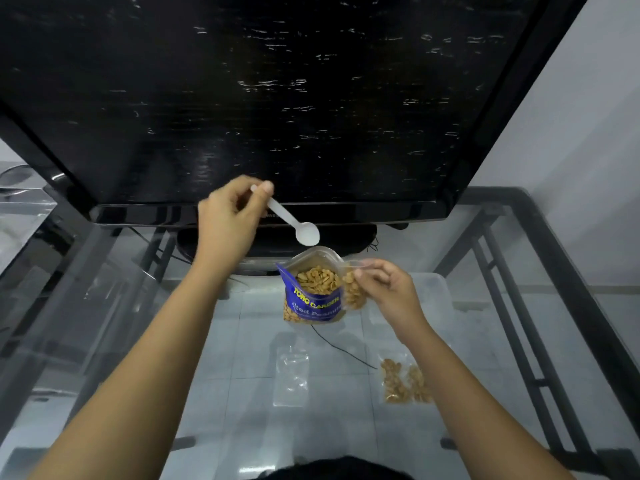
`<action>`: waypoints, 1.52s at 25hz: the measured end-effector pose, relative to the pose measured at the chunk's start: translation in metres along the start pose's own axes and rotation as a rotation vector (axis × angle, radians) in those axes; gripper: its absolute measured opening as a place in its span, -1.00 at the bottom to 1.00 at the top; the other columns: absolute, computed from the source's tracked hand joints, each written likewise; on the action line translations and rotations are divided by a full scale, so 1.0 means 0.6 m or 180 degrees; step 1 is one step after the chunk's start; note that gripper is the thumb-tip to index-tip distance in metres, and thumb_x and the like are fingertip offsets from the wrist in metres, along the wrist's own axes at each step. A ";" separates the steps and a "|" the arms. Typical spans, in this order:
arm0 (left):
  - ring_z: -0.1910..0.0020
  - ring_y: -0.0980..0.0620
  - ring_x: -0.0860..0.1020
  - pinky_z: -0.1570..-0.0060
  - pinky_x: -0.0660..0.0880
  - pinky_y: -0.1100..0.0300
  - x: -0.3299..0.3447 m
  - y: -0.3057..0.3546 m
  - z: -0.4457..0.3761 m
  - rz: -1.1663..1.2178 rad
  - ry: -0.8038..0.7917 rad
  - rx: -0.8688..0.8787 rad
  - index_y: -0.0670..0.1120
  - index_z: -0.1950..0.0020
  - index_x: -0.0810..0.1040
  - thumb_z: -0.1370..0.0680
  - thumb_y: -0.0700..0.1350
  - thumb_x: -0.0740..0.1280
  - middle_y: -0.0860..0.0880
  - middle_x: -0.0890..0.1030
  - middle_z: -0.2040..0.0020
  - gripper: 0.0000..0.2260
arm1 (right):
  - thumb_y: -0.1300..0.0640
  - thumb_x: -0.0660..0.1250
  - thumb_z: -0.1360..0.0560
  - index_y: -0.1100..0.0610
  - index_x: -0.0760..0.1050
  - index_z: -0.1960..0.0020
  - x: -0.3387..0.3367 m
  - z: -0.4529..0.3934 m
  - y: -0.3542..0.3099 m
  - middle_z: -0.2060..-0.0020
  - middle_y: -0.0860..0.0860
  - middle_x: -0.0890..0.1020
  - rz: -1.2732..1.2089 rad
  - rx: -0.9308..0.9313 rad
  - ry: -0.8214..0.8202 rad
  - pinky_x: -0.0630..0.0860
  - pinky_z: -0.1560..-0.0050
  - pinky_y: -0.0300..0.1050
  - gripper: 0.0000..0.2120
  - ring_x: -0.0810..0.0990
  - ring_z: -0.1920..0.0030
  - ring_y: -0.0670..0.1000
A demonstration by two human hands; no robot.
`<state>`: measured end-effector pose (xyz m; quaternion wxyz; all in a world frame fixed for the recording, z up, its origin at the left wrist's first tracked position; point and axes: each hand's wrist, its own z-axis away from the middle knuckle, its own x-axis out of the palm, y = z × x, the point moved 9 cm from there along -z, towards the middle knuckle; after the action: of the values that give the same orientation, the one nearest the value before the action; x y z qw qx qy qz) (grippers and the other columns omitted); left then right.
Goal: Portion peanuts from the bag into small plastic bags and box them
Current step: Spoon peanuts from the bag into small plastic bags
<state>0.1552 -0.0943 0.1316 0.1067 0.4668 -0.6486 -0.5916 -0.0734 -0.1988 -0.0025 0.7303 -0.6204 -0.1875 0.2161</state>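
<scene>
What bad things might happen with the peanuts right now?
The open blue peanut bag stands upright unheld on the glass table; a bump from the white spoon might tip it. The right hand only pinches the part-filled small bag by its top, so it may slip and spill.

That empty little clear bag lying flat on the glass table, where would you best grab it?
Pinch the empty small bag at its far, upper end, coming down from above. It lies flat on the glass table, so only an edge can be lifted, and that end looks like the opening, though the clear plastic makes this hard to confirm. Nothing crowds it; the filled bag lies apart to its right.
</scene>
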 end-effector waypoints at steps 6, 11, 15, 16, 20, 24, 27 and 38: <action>0.16 -0.01 0.60 0.29 0.51 0.15 0.080 -0.134 0.103 -0.0582 -0.0455 -0.0982 -0.11 -0.08 0.61 -0.52 0.00 0.33 -0.02 0.61 0.25 -0.75 | 0.18 0.32 -0.51 0.11 0.54 0.05 -0.032 0.047 0.006 0.21 -0.03 0.68 -0.0184 0.0138 0.0185 0.59 0.16 -0.29 -0.95 0.65 0.22 -0.16; -0.07 -0.07 0.51 0.00 0.41 0.28 0.041 -0.120 0.140 -0.0758 0.0439 -0.0777 -0.15 -0.30 0.41 -0.53 0.02 0.30 -0.17 0.49 -0.15 -0.59 | 0.15 0.32 -0.51 0.08 0.54 0.05 -0.049 0.073 0.027 0.23 -0.07 0.67 -0.0212 0.0281 0.0210 0.58 0.15 -0.26 -0.96 0.64 0.22 -0.17; 0.18 -0.06 0.59 0.11 0.53 0.05 0.163 -0.126 0.245 -0.0340 -0.1067 -0.0863 -0.07 0.02 0.59 -0.51 0.08 0.28 -0.09 0.63 0.18 -0.75 | 0.15 0.32 -0.51 0.06 0.54 0.10 -0.048 0.097 0.082 0.26 -0.10 0.67 -0.0496 0.0616 0.0195 0.57 0.22 -0.27 -0.97 0.64 0.23 -0.16; 0.13 -0.03 0.61 0.07 0.55 0.06 0.204 -0.142 0.285 -0.0161 -0.1590 -0.1137 -0.05 -0.04 0.59 -0.50 0.09 0.30 -0.07 0.64 0.12 -0.74 | 0.15 0.32 -0.51 0.06 0.54 0.10 -0.046 0.104 0.102 0.25 -0.09 0.67 -0.0582 0.0734 0.0205 0.56 0.21 -0.24 -0.96 0.65 0.22 -0.14; 0.15 -0.02 0.58 0.10 0.57 0.24 0.269 -0.184 0.376 0.0730 -0.1707 -0.2017 -0.08 0.04 0.60 -0.51 -0.15 0.36 -0.12 0.62 0.15 -0.94 | 0.12 0.29 -0.53 0.05 0.52 0.04 -0.064 0.129 0.172 0.20 -0.06 0.66 -0.0533 0.1111 0.0275 0.53 0.26 -0.28 -0.96 0.64 0.21 -0.11; 0.30 0.02 0.55 0.15 0.57 0.15 0.269 -0.224 0.405 0.0211 -0.1372 -0.2165 -0.13 0.14 0.63 -0.48 -0.18 0.38 -0.07 0.62 0.29 -0.95 | 0.09 0.31 -0.52 0.06 0.56 0.05 -0.106 0.120 0.198 0.16 -0.08 0.64 0.1222 0.0716 0.0230 0.49 0.21 -0.39 -0.92 0.58 0.23 -0.13; 0.34 0.02 0.59 0.15 0.60 0.13 0.281 -0.222 0.413 -0.0251 -0.1432 -0.1840 -0.17 0.15 0.60 -0.48 -0.21 0.34 -0.07 0.63 0.32 -0.94 | 0.08 0.33 -0.50 0.07 0.63 0.02 -0.105 0.102 0.199 0.07 0.01 0.62 0.2238 0.0211 0.0173 0.46 0.17 -0.30 -0.87 0.53 0.27 -0.14; 0.19 -0.03 0.59 0.14 0.44 0.25 0.235 -0.217 0.383 -0.1116 -0.1149 -0.1051 -0.20 -0.13 0.54 -0.52 -0.12 0.33 -0.13 0.66 0.09 -0.76 | 0.14 0.36 -0.44 0.14 0.50 -0.20 -0.061 0.103 0.177 0.09 0.08 0.56 0.2820 -0.0655 0.0424 0.41 0.01 -0.03 -0.66 0.45 0.02 0.08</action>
<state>-0.0174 -0.0262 -0.1036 -0.0396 0.4353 -0.4617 -0.7719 -0.1464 -0.1534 -0.0976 0.5126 -0.7225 0.1227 0.4474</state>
